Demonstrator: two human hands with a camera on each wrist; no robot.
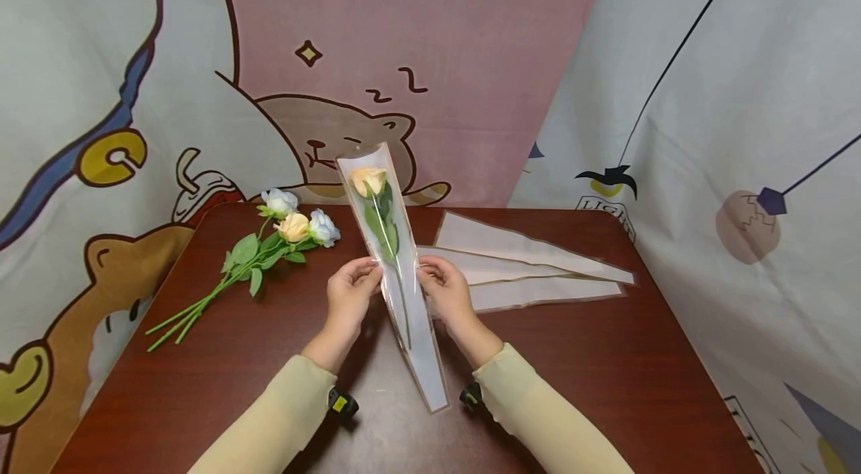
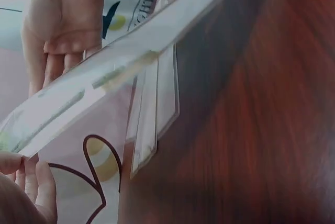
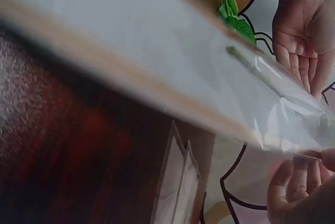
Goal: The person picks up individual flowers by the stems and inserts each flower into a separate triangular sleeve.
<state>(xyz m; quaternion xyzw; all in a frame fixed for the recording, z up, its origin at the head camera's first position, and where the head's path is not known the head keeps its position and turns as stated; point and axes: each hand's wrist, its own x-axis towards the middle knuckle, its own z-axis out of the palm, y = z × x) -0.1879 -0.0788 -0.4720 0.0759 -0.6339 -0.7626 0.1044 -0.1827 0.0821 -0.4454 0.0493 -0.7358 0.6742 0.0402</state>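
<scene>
Between my two hands, raised over the table, is a tapered flower sleeve (image 1: 420, 343) with a clear front, white backing and tan edging. Inside it lies a peach rose (image 1: 369, 181), its stem running down toward the narrow end. My left hand (image 1: 351, 293) pinches the sleeve's left edge around mid-length. On the opposite edge, my right hand (image 1: 449, 293) pinches it at about the same height. The wide end tilts up and away. In the right wrist view the stem's cut end (image 3: 233, 51) shows through the clear film.
Several loose roses (image 1: 294, 227), one peach and the others pale blue, lie at the back left of the brown table (image 1: 572, 384). Flat sleeves (image 1: 531, 246) fan out at the back right, overlapping at their narrow ends. Cartoon-printed cloth (image 1: 498, 48) hangs behind the table.
</scene>
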